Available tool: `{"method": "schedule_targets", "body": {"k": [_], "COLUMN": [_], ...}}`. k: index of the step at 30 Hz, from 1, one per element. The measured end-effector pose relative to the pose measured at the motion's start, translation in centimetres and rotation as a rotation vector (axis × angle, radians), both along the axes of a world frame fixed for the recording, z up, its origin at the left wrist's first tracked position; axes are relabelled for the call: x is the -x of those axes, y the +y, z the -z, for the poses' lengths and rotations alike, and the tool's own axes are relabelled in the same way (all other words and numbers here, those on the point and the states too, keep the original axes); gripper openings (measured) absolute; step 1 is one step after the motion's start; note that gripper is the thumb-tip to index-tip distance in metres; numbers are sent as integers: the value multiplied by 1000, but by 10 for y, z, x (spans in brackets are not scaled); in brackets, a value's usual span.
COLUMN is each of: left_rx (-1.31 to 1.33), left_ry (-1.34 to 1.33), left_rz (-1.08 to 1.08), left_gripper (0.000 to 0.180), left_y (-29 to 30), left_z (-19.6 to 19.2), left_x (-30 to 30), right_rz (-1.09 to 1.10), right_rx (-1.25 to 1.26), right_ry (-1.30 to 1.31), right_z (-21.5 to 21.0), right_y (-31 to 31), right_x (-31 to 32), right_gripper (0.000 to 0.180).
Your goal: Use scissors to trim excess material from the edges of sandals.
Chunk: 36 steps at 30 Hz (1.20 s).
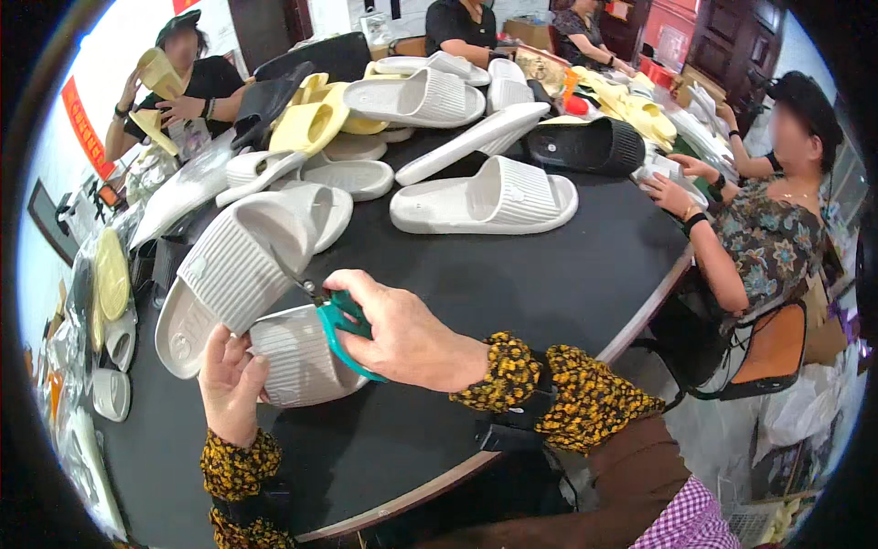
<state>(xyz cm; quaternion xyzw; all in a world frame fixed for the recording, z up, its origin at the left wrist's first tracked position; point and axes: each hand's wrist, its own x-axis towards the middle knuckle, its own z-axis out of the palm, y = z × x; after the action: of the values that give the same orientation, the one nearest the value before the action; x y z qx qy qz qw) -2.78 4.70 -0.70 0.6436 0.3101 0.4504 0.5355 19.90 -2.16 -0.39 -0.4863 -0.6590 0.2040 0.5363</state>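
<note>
My right hand (402,331) is closed round the teal handles of a pair of scissors (346,322). Their dark blades reach up and left to the strap of a pale grey slide sandal (236,265). With bent fingers my left hand (232,377) grips that sandal's strap edge, thumb toward me. A second grey slide sandal (304,359) lies under and beside both hands, its ribbed strap partly covered by them. Where exactly the blade tips end is hard to see against the sandal.
A heap of grey, yellow and black slides (412,96) covers the far part of the black table (549,293). One grey slide (485,197) lies ahead of my right hand. Plastic-bagged slides (112,274) line the left edge. A co-worker (777,220) sits at right, another (197,91) at far left.
</note>
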Motion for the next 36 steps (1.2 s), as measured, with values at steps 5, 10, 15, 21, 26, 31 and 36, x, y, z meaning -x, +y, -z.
{"method": "schedule_targets", "body": {"k": [5,10,15,21,26,31,36], "left_rx": [43,71,83,112,9,21,-64], "left_ry": [34,12,25,13,-78,-38,94], "left_rz": [3,15,19,-161,-221,-188,-35], "left_gripper": [68,67,66,62,55,51,50], "left_y": [2,4,6,9,23,38,88], "left_z": [3,2,1,-9,-26,-34,-29], "left_x": [-2,-4,-6,-2,11,-13,1], "right_rz": [6,16,52,168,91,242,288], "right_rx": [-4,-27,-96,-116,55,-229,-349], "right_ry": [28,30,84,265,788,640,574], "right_z": [1,1,5,8,7,19,9], "right_y": [-3,-1,3,17,20,20,28], "right_x": [-3,-3,-4,-13,-20,-26,-24], "right_gripper": [39,40,37,40,38,34,30]}}
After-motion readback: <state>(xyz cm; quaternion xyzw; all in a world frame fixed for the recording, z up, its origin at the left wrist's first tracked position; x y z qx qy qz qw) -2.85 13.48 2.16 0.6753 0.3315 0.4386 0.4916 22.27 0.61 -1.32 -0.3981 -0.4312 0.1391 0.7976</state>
